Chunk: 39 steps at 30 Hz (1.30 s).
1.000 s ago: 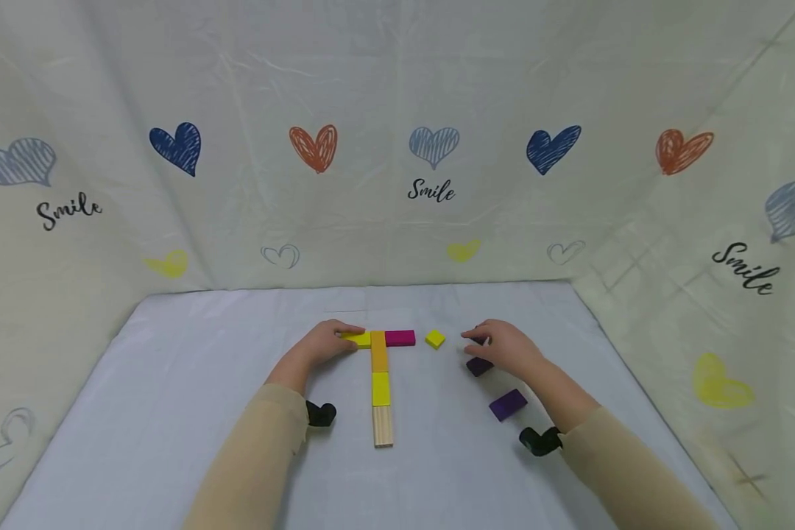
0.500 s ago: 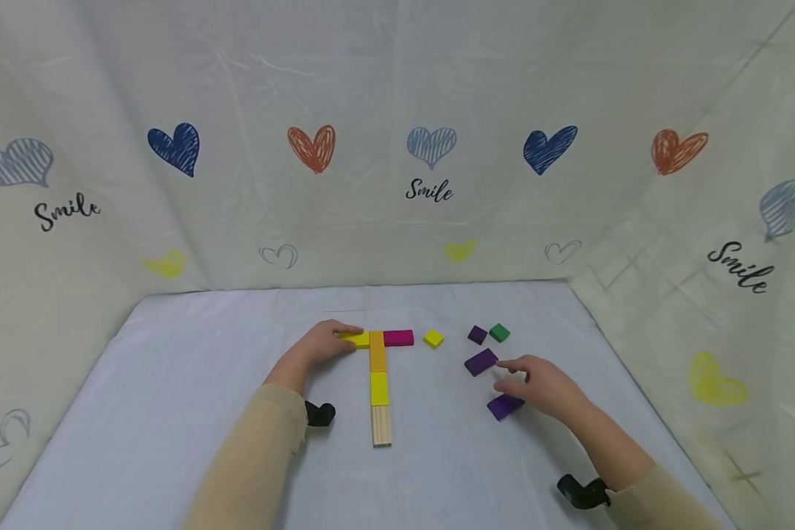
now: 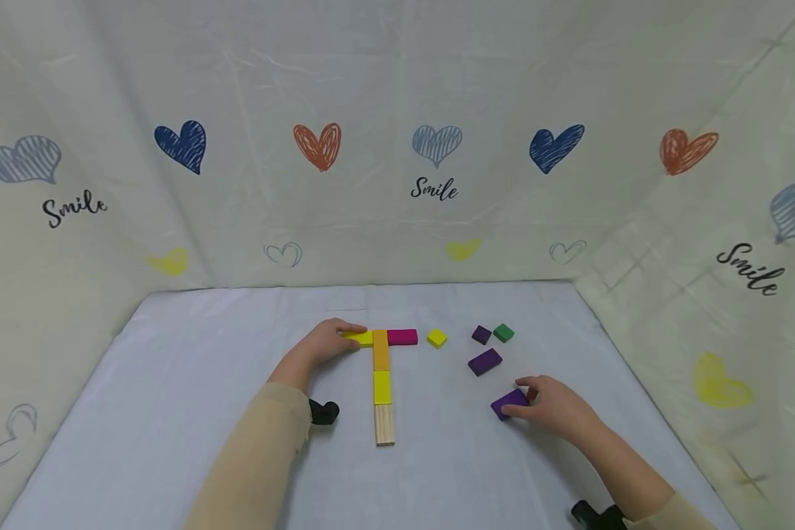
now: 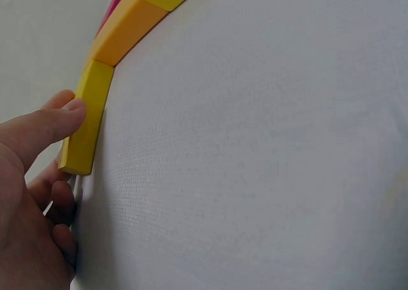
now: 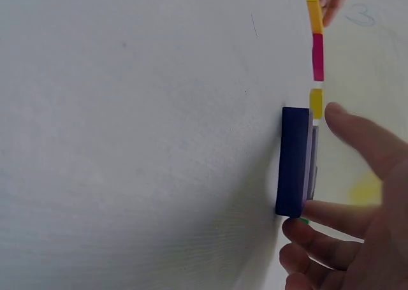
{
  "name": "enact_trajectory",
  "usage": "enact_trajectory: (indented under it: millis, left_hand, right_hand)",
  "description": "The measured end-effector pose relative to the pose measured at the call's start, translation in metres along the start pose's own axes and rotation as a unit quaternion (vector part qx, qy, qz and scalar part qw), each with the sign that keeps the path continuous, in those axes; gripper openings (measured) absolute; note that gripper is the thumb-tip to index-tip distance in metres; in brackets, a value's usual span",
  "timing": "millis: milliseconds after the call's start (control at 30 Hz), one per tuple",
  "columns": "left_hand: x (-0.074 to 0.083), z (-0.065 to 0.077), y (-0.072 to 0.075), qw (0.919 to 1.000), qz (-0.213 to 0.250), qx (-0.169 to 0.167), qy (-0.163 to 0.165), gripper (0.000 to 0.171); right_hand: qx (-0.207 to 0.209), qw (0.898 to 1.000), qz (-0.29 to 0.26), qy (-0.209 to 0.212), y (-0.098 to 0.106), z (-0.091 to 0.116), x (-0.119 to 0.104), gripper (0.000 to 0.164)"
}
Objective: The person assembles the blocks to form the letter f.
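My left hand (image 3: 324, 342) pinches a yellow block (image 4: 92, 121) between thumb and fingers. That block lies on the white cloth, its end against the top of an orange block (image 3: 380, 350). A magenta block (image 3: 403, 337) extends from the other side. Below the orange one run a second yellow block (image 3: 382, 388) and a plain wood block (image 3: 384, 425), making a T shape. At the right, my right hand (image 3: 559, 408) has its thumb and forefinger spread around the nearer purple block (image 3: 511, 401). In the right wrist view the forefinger is at its end, the thumb standing off it.
Between the T and the right-hand pieces sits a small yellow block (image 3: 436, 338). Farther right lie a small dark purple block (image 3: 481, 334), a green block (image 3: 503, 333) and another long purple block (image 3: 485, 362). A white curtain (image 3: 371, 221) with printed hearts closes off the back.
My right hand has drawn back from the small far blocks, past the farther purple block, to the nearer one, uncovering the green block. The left hand keeps its place on the yellow block.
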<state>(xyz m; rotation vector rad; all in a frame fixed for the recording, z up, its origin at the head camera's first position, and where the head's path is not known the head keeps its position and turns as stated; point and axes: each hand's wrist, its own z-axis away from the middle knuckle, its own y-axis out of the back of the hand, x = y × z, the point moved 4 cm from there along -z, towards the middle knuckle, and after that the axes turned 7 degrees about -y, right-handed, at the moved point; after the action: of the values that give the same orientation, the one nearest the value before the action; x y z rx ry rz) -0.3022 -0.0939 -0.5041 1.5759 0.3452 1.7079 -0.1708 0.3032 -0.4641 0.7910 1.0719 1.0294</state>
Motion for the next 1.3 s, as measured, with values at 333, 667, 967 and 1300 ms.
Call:
enact_trajectory:
  millis: [333,667,967,1300]
  left_hand:
    - [-0.002,-0.001,0.0,1.0,0.003,-0.003,-0.005,0.035]
    - [-0.004,-0.003,0.001,1.0,0.006,-0.003,-0.001,0.035]
    - [-0.002,-0.003,0.0,1.0,0.006,-0.002,-0.003,0.035]
    - [-0.002,-0.002,0.0,0.9999,0.009,-0.003,0.006,0.035]
  right_hand:
    - [-0.003,1.0,-0.007,0.009,-0.005,-0.002,0.002,0.066]
    - [-0.022,0.998,-0.057,0.022,-0.005,-0.007,-0.008,0.061]
    - [-0.022,0.996,-0.08,0.025,-0.003,-0.006,-0.014,0.061]
    - [-0.024,0.991,-0.13,0.034,-0.007,-0.011,-0.017,0.057]
